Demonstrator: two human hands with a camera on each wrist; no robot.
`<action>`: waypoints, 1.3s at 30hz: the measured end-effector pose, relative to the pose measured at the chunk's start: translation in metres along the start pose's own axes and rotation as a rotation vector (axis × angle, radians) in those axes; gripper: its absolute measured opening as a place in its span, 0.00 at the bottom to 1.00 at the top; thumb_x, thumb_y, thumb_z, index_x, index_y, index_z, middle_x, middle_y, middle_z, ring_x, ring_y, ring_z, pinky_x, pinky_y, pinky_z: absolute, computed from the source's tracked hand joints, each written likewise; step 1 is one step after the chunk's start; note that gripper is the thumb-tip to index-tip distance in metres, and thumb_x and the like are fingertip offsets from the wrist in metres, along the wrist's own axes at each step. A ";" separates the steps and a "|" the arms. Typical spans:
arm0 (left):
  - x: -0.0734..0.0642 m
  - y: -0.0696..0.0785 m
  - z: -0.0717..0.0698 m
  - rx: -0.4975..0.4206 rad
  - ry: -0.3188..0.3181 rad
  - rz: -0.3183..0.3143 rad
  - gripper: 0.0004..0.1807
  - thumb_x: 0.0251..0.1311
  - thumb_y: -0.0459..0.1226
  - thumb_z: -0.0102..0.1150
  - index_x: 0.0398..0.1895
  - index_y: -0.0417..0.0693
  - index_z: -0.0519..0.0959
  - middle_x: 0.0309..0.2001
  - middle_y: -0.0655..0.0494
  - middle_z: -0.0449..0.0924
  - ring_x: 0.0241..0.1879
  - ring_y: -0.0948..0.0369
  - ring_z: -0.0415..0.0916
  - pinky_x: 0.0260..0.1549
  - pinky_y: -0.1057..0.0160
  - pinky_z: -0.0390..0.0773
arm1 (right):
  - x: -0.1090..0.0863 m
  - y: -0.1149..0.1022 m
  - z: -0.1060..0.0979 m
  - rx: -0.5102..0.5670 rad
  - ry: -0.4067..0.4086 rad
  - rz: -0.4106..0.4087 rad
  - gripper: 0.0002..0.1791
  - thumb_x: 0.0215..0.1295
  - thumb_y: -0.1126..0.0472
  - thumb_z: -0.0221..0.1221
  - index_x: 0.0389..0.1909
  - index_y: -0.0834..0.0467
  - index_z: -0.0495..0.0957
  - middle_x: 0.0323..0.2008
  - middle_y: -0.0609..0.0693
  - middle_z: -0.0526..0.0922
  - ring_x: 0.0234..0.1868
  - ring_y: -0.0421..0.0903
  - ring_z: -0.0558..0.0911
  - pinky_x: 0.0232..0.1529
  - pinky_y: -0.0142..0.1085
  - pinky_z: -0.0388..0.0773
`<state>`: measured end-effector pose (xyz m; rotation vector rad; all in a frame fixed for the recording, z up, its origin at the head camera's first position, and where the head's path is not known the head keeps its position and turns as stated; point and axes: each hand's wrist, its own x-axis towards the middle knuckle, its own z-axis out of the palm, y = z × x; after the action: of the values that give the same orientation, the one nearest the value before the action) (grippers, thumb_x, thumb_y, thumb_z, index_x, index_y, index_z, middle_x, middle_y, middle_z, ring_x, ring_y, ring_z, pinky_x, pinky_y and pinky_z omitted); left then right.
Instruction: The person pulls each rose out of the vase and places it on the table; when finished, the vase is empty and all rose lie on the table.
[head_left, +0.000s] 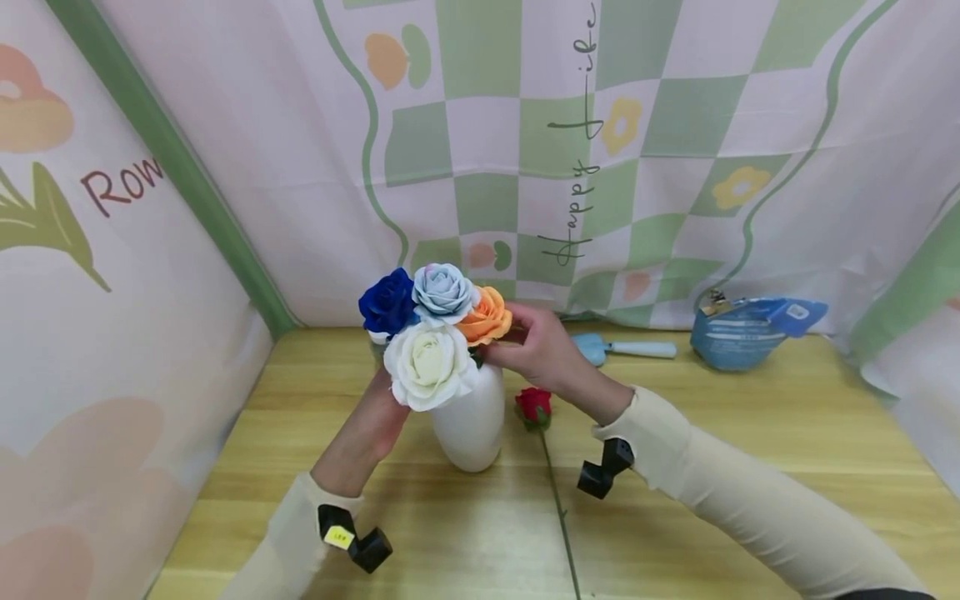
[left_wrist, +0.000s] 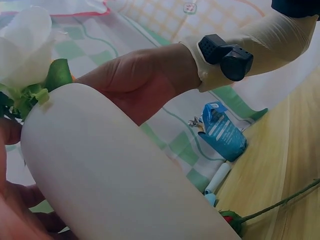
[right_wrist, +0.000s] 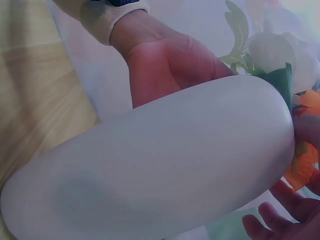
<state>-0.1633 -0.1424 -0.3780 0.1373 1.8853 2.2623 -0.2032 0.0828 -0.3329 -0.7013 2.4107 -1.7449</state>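
A white vase (head_left: 472,425) stands on the table, holding a dark blue rose (head_left: 387,302), a light blue rose (head_left: 444,293), an orange rose (head_left: 486,315) and a white rose (head_left: 429,367). From the left, my left hand (head_left: 382,417) grips the vase's upper part, its fingers mostly hidden behind flowers in the head view. My right hand (head_left: 542,350) is at the right of the rim, thumb and fingers around the orange rose's base. In the right wrist view the orange rose (right_wrist: 302,162) shows between them. A red rose (head_left: 534,406) lies right of the vase.
A light blue hand trowel (head_left: 637,348) lies at the back of the table (head_left: 750,450). Right of it stands a blue pouch (head_left: 735,337) with a folded top. A printed curtain (head_left: 487,133) hangs behind, and another sheet (head_left: 135,333) closes off the left side.
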 end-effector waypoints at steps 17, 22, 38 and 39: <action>0.005 -0.001 0.000 0.030 -0.018 -0.013 0.29 0.72 0.45 0.43 0.75 0.54 0.55 0.73 0.57 0.52 0.70 0.54 0.50 0.66 0.54 0.53 | -0.002 -0.007 0.005 -0.090 0.110 -0.029 0.30 0.59 0.66 0.66 0.63 0.65 0.74 0.60 0.61 0.81 0.57 0.57 0.82 0.60 0.50 0.79; 0.007 0.001 0.001 0.037 -0.013 -0.038 0.30 0.72 0.41 0.42 0.76 0.51 0.54 0.71 0.57 0.54 0.69 0.55 0.52 0.64 0.56 0.55 | -0.004 -0.009 0.008 -0.061 0.199 -0.061 0.28 0.57 0.68 0.66 0.61 0.66 0.75 0.56 0.61 0.83 0.55 0.56 0.83 0.60 0.49 0.79; 0.006 -0.002 -0.001 0.060 -0.038 0.001 0.23 0.73 0.39 0.39 0.69 0.53 0.61 0.64 0.64 0.60 0.67 0.59 0.54 0.66 0.55 0.54 | -0.010 -0.014 0.019 0.042 0.404 -0.199 0.26 0.55 0.73 0.62 0.58 0.69 0.76 0.49 0.64 0.84 0.40 0.39 0.83 0.45 0.26 0.82; 0.006 -0.002 0.000 0.068 -0.042 0.004 0.22 0.73 0.39 0.39 0.69 0.54 0.61 0.63 0.65 0.61 0.66 0.60 0.54 0.66 0.55 0.54 | -0.010 -0.015 0.019 0.047 0.405 -0.209 0.26 0.56 0.73 0.63 0.59 0.69 0.75 0.50 0.64 0.84 0.40 0.39 0.83 0.44 0.27 0.82</action>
<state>-0.1691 -0.1412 -0.3799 0.1968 1.9431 2.1806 -0.1835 0.0666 -0.3277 -0.6703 2.6129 -2.2070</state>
